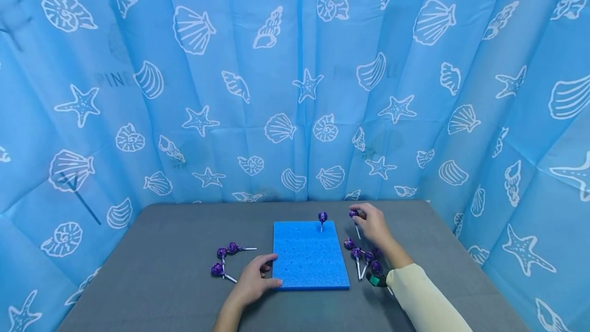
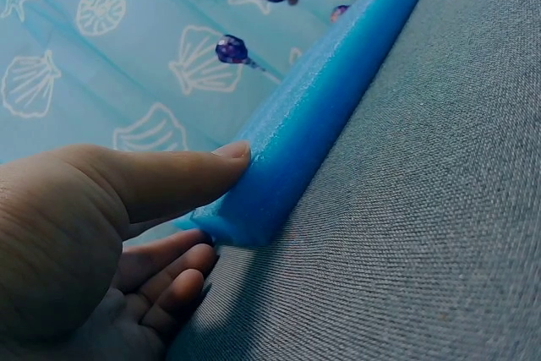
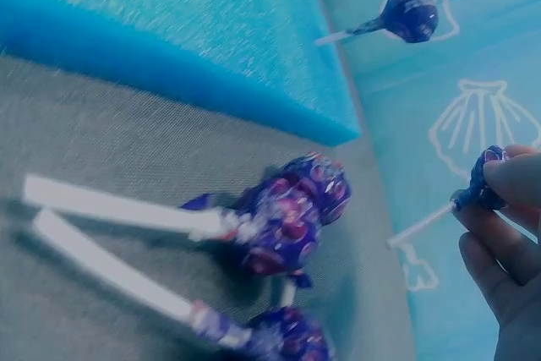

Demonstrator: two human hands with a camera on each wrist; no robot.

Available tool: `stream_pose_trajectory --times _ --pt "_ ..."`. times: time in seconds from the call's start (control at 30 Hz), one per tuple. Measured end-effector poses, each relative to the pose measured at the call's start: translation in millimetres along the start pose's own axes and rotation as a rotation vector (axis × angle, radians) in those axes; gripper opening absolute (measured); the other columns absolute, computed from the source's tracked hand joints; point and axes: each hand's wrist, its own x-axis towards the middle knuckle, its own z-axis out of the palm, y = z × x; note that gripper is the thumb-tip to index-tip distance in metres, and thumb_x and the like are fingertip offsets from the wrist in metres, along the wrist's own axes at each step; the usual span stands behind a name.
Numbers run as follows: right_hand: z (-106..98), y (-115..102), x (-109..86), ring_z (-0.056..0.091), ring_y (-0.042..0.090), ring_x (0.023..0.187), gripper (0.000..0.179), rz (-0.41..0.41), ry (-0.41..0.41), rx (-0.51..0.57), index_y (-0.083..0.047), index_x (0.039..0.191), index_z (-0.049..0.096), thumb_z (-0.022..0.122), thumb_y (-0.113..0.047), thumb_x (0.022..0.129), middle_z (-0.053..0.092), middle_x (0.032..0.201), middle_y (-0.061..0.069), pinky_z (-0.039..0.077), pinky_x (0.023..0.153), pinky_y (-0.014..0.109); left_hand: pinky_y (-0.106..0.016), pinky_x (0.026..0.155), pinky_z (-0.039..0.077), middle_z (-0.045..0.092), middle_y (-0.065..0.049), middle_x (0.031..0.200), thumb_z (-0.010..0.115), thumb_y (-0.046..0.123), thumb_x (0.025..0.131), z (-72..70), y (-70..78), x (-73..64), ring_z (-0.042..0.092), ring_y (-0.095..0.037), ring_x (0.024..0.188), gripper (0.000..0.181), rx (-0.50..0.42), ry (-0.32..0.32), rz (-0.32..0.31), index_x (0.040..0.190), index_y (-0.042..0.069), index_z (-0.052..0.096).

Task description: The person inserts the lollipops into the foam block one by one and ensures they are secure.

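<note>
My right hand (image 1: 372, 224) pinches a purple-wrapped lollipop (image 3: 483, 177) by its round head, off the right side of a blue foam board (image 1: 309, 260). The white stick points downward, apart from the foam. One lollipop (image 1: 322, 216) stands upright in the board near its far right corner. At the board's near left corner, my left hand (image 1: 252, 279) holds the edge. Its thumb lies against the foam and the other fingers are bent beside it, as the left wrist view shows. Rows of small marks dot the foam's top.
Several loose lollipops (image 1: 356, 253) lie right of the board, below my right forearm. More lollipops (image 1: 217, 269) lie to the left, near my left hand. Grey cloth covers the table (image 1: 184, 250). A blue curtain (image 1: 295, 91) with shell prints hangs behind it.
</note>
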Motion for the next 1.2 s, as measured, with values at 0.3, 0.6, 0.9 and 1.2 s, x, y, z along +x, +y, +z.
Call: stream_pose_trajectory --times 0.3,0.6,0.9,1.2 --pt "0 -13 8.7 0.064 0.033 0.096 0.022 0.010 0.056 0.026 -0.001 0.111 0.067 0.067 -0.001 0.090 0.064 0.108 0.016 0.053 0.079 0.047 -0.053 0.090 0.046 0.054 -0.015 0.128 0.080 0.025 0.081 0.2 0.7 -0.1 0.054 -0.032 0.109 0.064 -0.004 0.003 -0.016 0.137 0.008 0.054" --pt "6 -26 7.4 0.066 0.033 0.096 0.023 -0.012 0.074 0.078 0.000 0.111 0.066 0.067 0.001 0.089 0.066 0.108 0.016 0.054 0.079 0.047 -0.052 0.089 0.046 0.054 -0.015 0.128 0.080 0.025 0.080 0.9 0.6 -0.3 0.054 -0.031 0.109 0.064 -0.007 0.009 -0.004 0.136 0.008 0.054" --pt "24 -30 -2.3 0.067 0.030 0.094 0.024 0.006 0.106 0.133 -0.001 0.110 0.066 0.070 0.001 0.087 0.068 0.106 0.014 0.054 0.078 0.045 -0.049 0.086 0.047 0.055 -0.015 0.127 0.080 0.025 0.080 1.3 -0.6 -0.8 0.055 -0.031 0.108 0.063 0.003 0.019 0.024 0.135 0.007 0.055" --pt "40 -33 -11.5 0.066 0.026 0.094 0.019 0.038 0.154 0.172 -0.006 0.109 0.065 0.068 -0.003 0.090 0.066 0.107 0.011 0.055 0.079 0.042 -0.049 0.087 0.046 0.055 -0.014 0.126 0.080 0.026 0.080 1.8 -3.8 0.7 0.055 -0.030 0.108 0.063 0.002 0.017 0.024 0.135 0.008 0.055"
